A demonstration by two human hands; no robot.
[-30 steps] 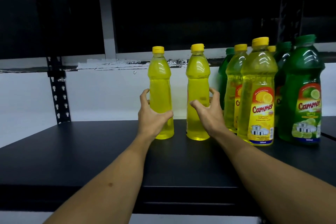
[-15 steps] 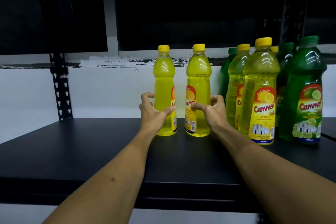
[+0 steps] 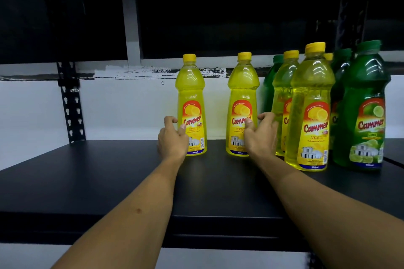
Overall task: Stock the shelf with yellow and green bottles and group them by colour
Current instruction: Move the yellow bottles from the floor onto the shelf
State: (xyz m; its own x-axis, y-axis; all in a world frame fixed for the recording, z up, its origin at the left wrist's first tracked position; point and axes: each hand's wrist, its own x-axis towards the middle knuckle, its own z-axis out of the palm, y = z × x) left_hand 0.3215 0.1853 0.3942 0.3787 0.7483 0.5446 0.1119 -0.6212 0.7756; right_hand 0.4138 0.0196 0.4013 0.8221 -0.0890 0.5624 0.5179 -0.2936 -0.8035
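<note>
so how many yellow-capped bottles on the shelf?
5 visible: one at the left hand, one at the right hand, two in the right cluster, one cap only behind. More may be hidden.

Glossy clear plastic yellow bottles [image 3: 310,107] and green bottles [image 3: 365,105] at the frame's right carry shiny printed labels, standing on a matt black, smooth shelf [image 3: 109,181].
</note>
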